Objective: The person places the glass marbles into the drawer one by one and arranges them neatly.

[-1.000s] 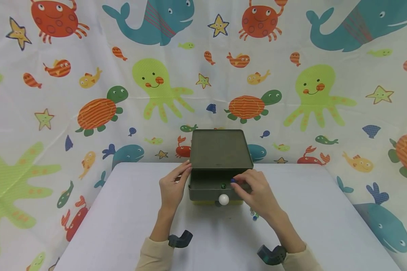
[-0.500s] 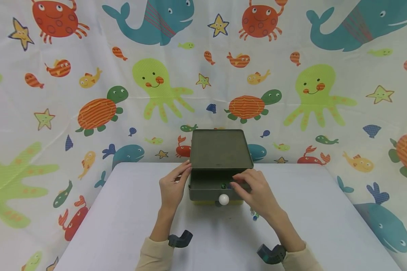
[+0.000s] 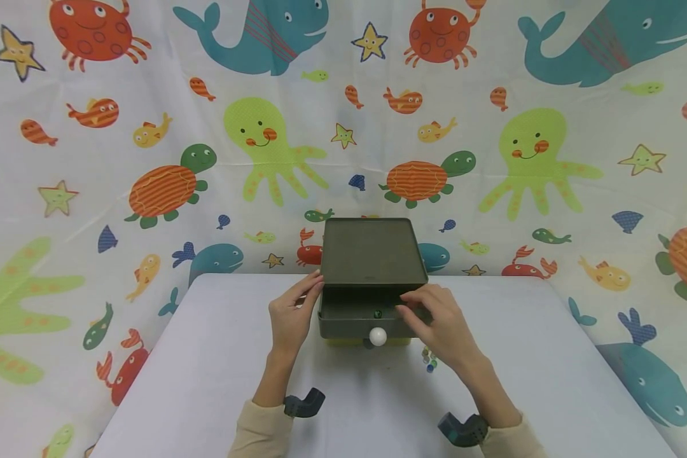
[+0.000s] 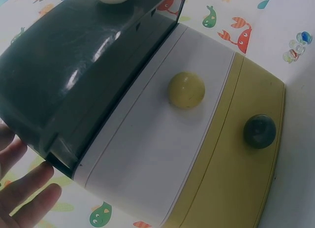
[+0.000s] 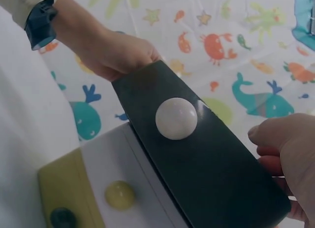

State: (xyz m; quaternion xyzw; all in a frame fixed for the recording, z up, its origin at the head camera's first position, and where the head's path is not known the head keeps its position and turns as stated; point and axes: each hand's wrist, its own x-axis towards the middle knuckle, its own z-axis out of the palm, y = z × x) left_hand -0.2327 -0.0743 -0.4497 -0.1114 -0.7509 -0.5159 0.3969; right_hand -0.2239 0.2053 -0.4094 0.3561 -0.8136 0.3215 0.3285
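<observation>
Head view shows, nearest, a cluster of glass marbles on the white table, just right of the drawer unit. Beyond them the top drawer stands pulled out, its white knob facing near, with a green marble inside. Over its right part hangs the right hand, thumb and forefinger parted (no marble shows between them). Left hand, grasping nothing, has its fingers at the unit's left edge. Farthest is a sea-creature cloth.
</observation>
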